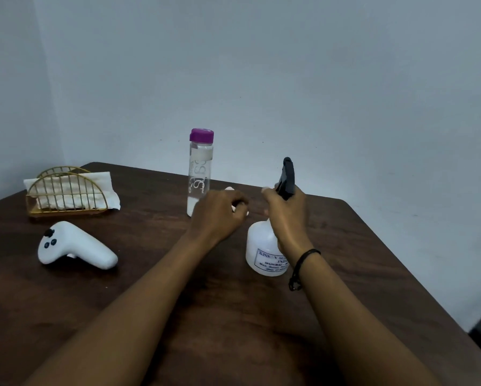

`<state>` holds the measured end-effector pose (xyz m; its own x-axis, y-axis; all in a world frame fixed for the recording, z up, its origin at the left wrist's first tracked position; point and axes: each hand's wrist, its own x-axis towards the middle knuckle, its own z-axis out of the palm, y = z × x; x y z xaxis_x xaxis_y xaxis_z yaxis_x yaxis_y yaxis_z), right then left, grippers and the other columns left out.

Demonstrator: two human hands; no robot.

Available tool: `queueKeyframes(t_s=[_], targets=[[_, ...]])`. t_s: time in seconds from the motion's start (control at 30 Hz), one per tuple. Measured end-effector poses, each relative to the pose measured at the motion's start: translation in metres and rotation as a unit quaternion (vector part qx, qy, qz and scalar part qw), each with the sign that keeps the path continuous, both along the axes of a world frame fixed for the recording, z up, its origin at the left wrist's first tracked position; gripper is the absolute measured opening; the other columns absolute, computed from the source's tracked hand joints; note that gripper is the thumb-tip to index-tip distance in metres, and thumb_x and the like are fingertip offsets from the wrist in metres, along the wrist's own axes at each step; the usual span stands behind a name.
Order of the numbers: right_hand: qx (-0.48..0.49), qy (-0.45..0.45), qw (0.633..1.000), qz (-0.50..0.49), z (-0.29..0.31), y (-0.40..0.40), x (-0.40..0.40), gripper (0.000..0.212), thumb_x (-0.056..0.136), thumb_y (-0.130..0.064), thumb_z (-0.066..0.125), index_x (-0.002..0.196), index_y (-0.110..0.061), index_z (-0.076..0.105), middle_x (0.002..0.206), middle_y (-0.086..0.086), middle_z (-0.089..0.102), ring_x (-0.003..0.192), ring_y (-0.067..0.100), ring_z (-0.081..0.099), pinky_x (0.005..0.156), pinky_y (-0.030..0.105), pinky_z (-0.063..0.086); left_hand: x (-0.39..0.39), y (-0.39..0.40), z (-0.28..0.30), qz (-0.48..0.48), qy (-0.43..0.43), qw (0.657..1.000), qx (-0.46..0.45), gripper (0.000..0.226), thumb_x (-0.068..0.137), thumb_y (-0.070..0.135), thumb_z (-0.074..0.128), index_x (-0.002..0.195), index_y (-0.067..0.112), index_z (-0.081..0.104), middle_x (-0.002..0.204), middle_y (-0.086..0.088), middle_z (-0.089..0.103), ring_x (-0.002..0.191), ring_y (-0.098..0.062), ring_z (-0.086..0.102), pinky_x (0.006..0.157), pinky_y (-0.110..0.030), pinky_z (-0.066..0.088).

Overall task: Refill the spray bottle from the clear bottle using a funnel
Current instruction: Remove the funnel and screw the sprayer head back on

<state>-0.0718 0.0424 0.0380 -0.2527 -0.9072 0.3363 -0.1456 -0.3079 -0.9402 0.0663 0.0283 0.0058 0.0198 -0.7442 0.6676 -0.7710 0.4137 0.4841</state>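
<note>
While right hand (285,207) grips sprayer (287,176), table (233,316) foreground lies open.

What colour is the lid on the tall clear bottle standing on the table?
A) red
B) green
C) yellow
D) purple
D: the tall clear plastic bottle standing upright on the dark brown wooden table has a purple screw cap on top, and it is closed.

Spray bottle (263,253): white, labelled, upright on table, black trigger head on top. Clear bottle (199,174): tall, upright, purple cap on, behind-left of it, apart. Funnel: mostly hidden, a white bit showing.
</note>
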Motion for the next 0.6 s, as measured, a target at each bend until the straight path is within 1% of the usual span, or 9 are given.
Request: queueKeyframes(t_s=[0.07, 0.1, 0.17, 0.2, 0.27, 0.33, 0.4, 0.5, 0.6], targets=[[0.016, -0.004, 1.000, 0.012, 0.006, 0.004, -0.011, 0.022, 0.084, -0.023, 0.068, 0.072, -0.009, 0.056, 0.062, 0.002, 0.050, 0.054, 0.015, 0.050, 0.059, 0.036, 0.051, 0.006, -0.002, 0.001, 0.041, 0.022, 0.999, 0.018, 0.025, 0.083, 0.024, 0.054, 0.090, 0.024, 0.078, 0.087, 0.004, 0.076, 0.078, -0.019, 0.067, 0.070, -0.035, 0.055], [0.033, -0.002, 0.999, 0.033, 0.010, 0.008, -0.018, 0.019, 0.085, -0.021, 0.068, 0.075, -0.010, 0.058, 0.066, 0.005, 0.052, 0.053, 0.015, 0.051, 0.058, 0.034, 0.052, 0.009, -0.003, 0.002, 0.052, 0.038, 0.998, 0.026, 0.028, 0.081, 0.026, 0.050, 0.088, 0.023, 0.077, 0.086, 0.003, 0.076, 0.080, -0.021, 0.067, 0.071, -0.037, 0.055], [0.086, 0.052, 0.991, 0.084, 0.022, 0.013, -0.035, 0.009, 0.086, -0.018, 0.068, 0.087, -0.010, 0.064, 0.079, 0.010, 0.061, 0.055, 0.013, 0.057, 0.055, 0.028, 0.052, 0.014, -0.007, 0.002, 0.074, 0.057, 0.995, 0.038, 0.037, 0.075, 0.031, 0.043, 0.086, 0.023, 0.077, 0.086, 0.000, 0.076, 0.081, -0.024, 0.066, 0.071, -0.039, 0.056], [0.120, 0.088, 0.983, 0.111, 0.030, 0.015, -0.044, 0.009, 0.086, -0.016, 0.067, 0.092, -0.009, 0.066, 0.086, 0.011, 0.066, 0.055, 0.010, 0.061, 0.051, 0.025, 0.051, 0.017, -0.008, 0.002, 0.083, 0.055, 0.994, 0.046, 0.039, 0.074, 0.031, 0.041, 0.086, 0.022, 0.078, 0.086, -0.001, 0.075, 0.081, -0.025, 0.066, 0.071, -0.040, 0.056], [0.204, 0.152, 0.952, 0.170, 0.048, 0.018, -0.060, 0.008, 0.089, -0.013, 0.062, 0.093, -0.007, 0.066, 0.093, 0.013, 0.071, 0.050, 0.004, 0.064, 0.045, 0.021, 0.046, 0.022, -0.012, 0.001, 0.095, 0.048, 0.992, 0.063, 0.042, 0.074, 0.033, 0.039, 0.085, 0.020, 0.078, 0.087, -0.003, 0.075, 0.081, -0.026, 0.066, 0.071, -0.041, 0.057], [0.297, 0.232, 0.902, 0.209, 0.062, 0.024, -0.076, 0.012, 0.091, -0.015, 0.061, 0.089, -0.004, 0.066, 0.096, 0.015, 0.075, 0.043, 0.009, 0.058, 0.041, 0.019, 0.043, 0.025, -0.018, -0.003, 0.089, 0.047, 0.992, 0.071, 0.047, 0.073, 0.037, 0.035, 0.081, 0.018, 0.077, 0.084, -0.004, 0.075, 0.079, -0.026, 0.066, 0.070, -0.042, 0.057], [0.355, 0.320, 0.853, 0.211, 0.069, 0.029, -0.089, 0.019, 0.090, -0.021, 0.064, 0.088, -0.004, 0.069, 0.099, 0.015, 0.077, 0.043, 0.014, 0.050, 0.044, 0.021, 0.043, 0.027, -0.024, -0.009, 0.084, 0.046, 0.993, 0.074, 0.051, 0.069, 0.041, 0.030, 0.075, 0.018, 0.075, 0.079, -0.003, 0.073, 0.074, -0.025, 0.065, 0.069, -0.043, 0.058], [0.383, 0.381, 0.819, 0.194, 0.065, 0.037, -0.099, 0.022, 0.089, -0.023, 0.065, 0.082, -0.002, 0.071, 0.093, 0.013, 0.078, 0.044, 0.016, 0.050, 0.045, 0.022, 0.043, 0.027, -0.028, -0.016, 0.090, 0.040, 0.992, 0.079, 0.049, 0.067, 0.042, 0.029, 0.071, 0.020, 0.073, 0.073, 0.000, 0.071, 0.069, -0.023, 0.063, 0.064, -0.043, 0.057], [0.387, 0.397, 0.813, 0.176, 0.055, 0.044, -0.099, 0.023, 0.088, -0.017, 0.064, 0.070, -0.002, 0.065, 0.067, 0.011, 0.070, 0.039, 0.016, 0.049, 0.045, 0.022, 0.042, 0.025, -0.026, -0.018, 0.086, 0.041, 0.992, 0.078, 0.045, 0.066, 0.041, 0.031, 0.069, 0.021, 0.071, 0.069, 0.001, 0.067, 0.068, -0.024, 0.062, 0.063, -0.043, 0.057]])
